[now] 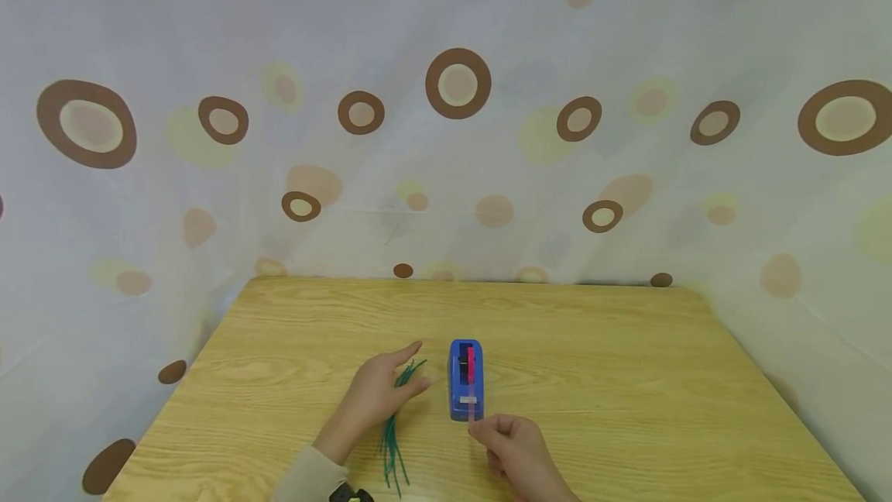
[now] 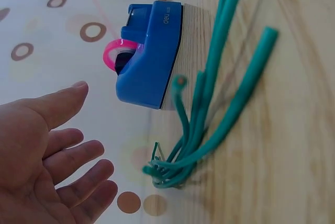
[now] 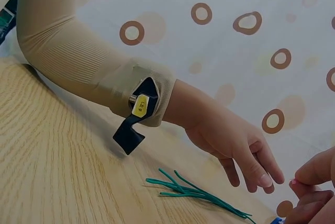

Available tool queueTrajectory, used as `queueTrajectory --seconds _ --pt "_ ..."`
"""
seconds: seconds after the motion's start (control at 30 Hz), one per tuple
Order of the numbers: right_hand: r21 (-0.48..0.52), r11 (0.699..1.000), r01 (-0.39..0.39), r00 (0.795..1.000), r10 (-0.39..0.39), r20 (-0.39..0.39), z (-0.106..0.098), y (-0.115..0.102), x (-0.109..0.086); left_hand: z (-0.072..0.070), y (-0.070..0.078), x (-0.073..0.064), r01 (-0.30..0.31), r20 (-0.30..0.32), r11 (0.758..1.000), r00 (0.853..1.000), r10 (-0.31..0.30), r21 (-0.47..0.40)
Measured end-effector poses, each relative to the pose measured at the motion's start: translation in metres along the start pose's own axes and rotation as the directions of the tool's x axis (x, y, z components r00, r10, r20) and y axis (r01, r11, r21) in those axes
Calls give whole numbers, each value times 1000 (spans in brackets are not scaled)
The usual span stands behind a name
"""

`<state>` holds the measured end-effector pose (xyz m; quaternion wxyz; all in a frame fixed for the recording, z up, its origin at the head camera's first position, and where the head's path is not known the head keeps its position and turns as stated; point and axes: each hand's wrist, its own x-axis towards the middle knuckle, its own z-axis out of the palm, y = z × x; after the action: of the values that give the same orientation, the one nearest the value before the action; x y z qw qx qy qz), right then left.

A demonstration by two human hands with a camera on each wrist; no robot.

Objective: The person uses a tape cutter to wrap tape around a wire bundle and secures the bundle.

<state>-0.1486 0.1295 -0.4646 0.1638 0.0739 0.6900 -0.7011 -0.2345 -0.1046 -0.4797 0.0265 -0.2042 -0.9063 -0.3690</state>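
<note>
A blue tape dispenser (image 1: 458, 393) stands on the table with a pink-cored roll of tape (image 1: 471, 365) in it. My right hand (image 1: 517, 452) pinches the free end of a clear tape strip (image 1: 471, 409) between thumb and index finger, and the strip runs back to the roll. Left of the dispenser, my left hand (image 1: 379, 393) hovers with its fingers apart and nothing held. Below it lies a loose bundle of green wires (image 1: 392, 448), partly hidden by the hand in the head view. The left wrist view shows cut ends on these wires (image 2: 251, 88).
The wood-grain table (image 1: 592, 362) reaches back to a patterned curtain (image 1: 530, 246) that also hangs along both sides. A black strap device (image 3: 140, 110) with a yellow label sits on the left sleeve.
</note>
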Motion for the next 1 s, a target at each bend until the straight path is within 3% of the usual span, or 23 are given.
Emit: queueTrajectory --seconds 0.43,1.0 --pt "-1 1000 6 1000 -6 5 0 0 0 -4 -12 -12 58 7 998 998 -58 -27" --pt "-30 1000 3 1000 -3 16 -1 -2 0 -9 -17 -21 68 -2 997 998 -68 -21"
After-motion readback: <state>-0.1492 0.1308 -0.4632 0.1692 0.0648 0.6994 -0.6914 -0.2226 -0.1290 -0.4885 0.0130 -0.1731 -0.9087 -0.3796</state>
